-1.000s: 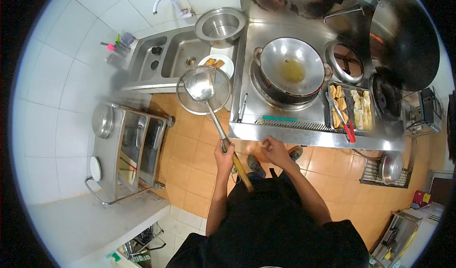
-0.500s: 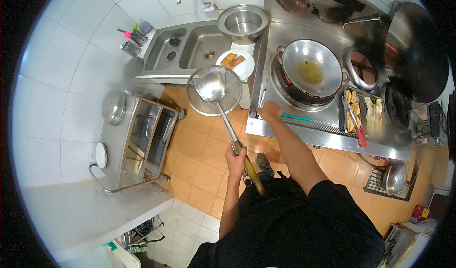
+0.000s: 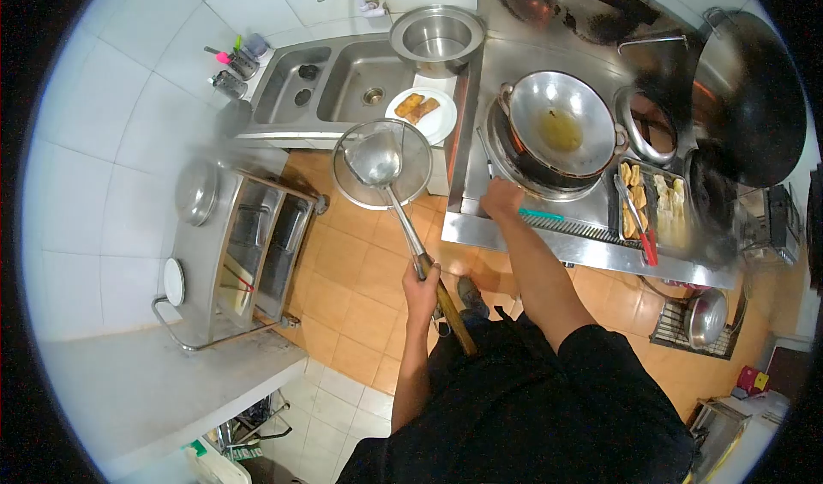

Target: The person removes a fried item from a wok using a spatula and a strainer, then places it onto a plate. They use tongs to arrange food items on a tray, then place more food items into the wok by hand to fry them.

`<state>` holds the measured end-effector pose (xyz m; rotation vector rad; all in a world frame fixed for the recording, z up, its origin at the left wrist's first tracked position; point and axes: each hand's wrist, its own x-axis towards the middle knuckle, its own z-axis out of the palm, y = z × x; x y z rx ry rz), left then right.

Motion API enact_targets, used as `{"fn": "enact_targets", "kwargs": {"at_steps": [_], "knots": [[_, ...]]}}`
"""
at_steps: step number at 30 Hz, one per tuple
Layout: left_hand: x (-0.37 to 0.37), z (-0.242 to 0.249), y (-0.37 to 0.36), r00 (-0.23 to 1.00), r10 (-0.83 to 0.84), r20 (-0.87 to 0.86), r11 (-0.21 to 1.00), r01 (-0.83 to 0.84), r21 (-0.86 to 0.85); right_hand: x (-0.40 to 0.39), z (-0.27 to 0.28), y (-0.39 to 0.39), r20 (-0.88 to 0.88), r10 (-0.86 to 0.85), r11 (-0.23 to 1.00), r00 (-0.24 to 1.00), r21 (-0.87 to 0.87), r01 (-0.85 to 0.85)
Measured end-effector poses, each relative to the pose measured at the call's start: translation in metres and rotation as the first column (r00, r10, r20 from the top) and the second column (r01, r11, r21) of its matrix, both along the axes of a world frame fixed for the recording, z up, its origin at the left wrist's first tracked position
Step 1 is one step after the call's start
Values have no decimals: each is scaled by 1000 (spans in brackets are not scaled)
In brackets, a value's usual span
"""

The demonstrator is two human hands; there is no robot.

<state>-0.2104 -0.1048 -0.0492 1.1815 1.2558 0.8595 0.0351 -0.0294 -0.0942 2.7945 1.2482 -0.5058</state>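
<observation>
My left hand (image 3: 422, 282) grips the wooden handles of a steel ladle (image 3: 375, 162) and a round wire strainer (image 3: 413, 154), held together over the orange floor beside the stove. My right hand (image 3: 501, 198) rests on the stove's front left, closed on a thin metal utensil (image 3: 489, 165) that sticks out toward the wok. The wok (image 3: 559, 124) sits on its burner with a little oil in the bottom. A white plate (image 3: 441, 124) with fried pieces stands between sink and stove.
A tray (image 3: 656, 205) of fried pieces with red-handled tongs (image 3: 641, 227) sits right of the wok. A double sink (image 3: 343, 85) and a steel bowl (image 3: 435, 36) are at the back left. A steel cart (image 3: 240, 252) stands left. A large wok (image 3: 750, 98) leans at the far right.
My right hand left the stove's front edge, reached to its left side and closed on the thin utensil, shifting it right. The ladle and strainer stayed in my left hand.
</observation>
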Motion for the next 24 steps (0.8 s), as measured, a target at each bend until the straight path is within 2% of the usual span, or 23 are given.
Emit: {"fn": "enact_targets", "kwargs": {"at_steps": [5, 8, 14, 16, 17, 19, 21, 23, 24], "knots": [[4, 1, 4, 998, -64, -2, 998, 64, -19, 17, -7, -1, -34, -27, 997, 999, -75, 24], [7, 3, 3, 998, -64, 8, 998, 64, -24, 13, -8, -6, -8, 21, 996, 1000, -89, -22], [11, 8, 4, 995, -103, -15, 994, 102, -44, 18, 23, -7, -125, 38, 994, 991, -96, -50], [12, 2, 6, 996, -88, 32, 996, 89, -11, 28, 39, -9, -250, 22, 1000, 968, -7, -25], [12, -1, 7, 995, -95, 35, 995, 95, -12, 31, 39, -14, -247, 15, 1000, 969, -9, -18], [15, -2, 8, 993, -101, 59, 995, 101, 6, 47, 23, -35, -355, -5, 975, 935, 207, 84], [20, -2, 9, 992, -109, 64, 994, 108, 9, 56, 1, -80, -407, 109, 920, 907, 386, 63], [23, -6, 13, 991, -113, 64, 994, 113, 15, 51, 8, -135, -777, 14, 881, 629, 307, 360], [23, -12, 13, 990, -125, 60, 992, 125, 11, 44, 15, -162, -891, 55, 820, 451, 298, 488]]}}
